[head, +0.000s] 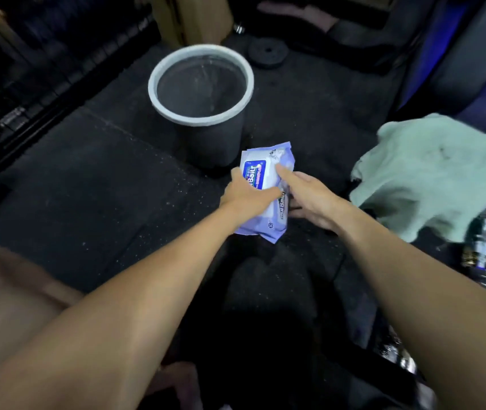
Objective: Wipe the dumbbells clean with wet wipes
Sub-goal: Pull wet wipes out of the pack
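Left hand [246, 199] grips wet wipes pack [265, 199].

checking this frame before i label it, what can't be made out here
Head view only:
- Flap of the wipes pack: covered by the left hand and right hand, so open or sealed is unclear.
- Inside of the bin: too dark to see any contents.
- Shiny objects at the right edge: blurred and cut off; cannot confirm dumbbells.
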